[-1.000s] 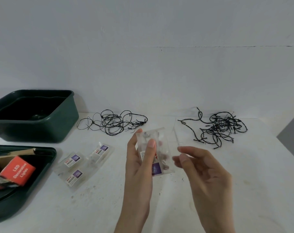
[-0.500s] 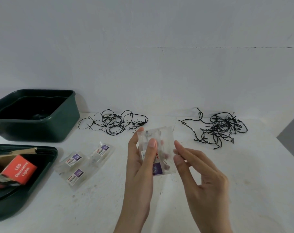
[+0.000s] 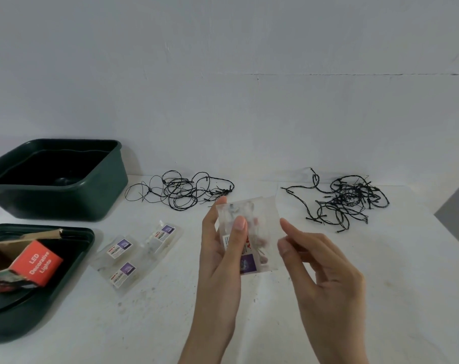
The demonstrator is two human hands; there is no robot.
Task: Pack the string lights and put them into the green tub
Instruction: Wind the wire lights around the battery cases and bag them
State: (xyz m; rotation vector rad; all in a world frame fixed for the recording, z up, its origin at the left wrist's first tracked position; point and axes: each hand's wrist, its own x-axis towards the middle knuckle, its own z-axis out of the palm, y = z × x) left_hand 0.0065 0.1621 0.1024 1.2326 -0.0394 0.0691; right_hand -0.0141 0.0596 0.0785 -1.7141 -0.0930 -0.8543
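Bright, flat, diffuse light; picture slightly soft.
Faint soft-edged shadow right of green tub (image 3: 65, 198) on the wall (image 3: 223, 74); tub inside goes near black. Mild wide-angle stretch toward left and right edges. Small print on clear packet (image 3: 262, 219) too blurred to read.

The tub (image 3: 65, 179) and lid (image 3: 73, 258) are dark green. Both wire tangles (image 3: 181, 190) are black. The box (image 3: 36, 264) is red with white lettering. The clear bag (image 3: 259, 232) carries a purple-and-white label.
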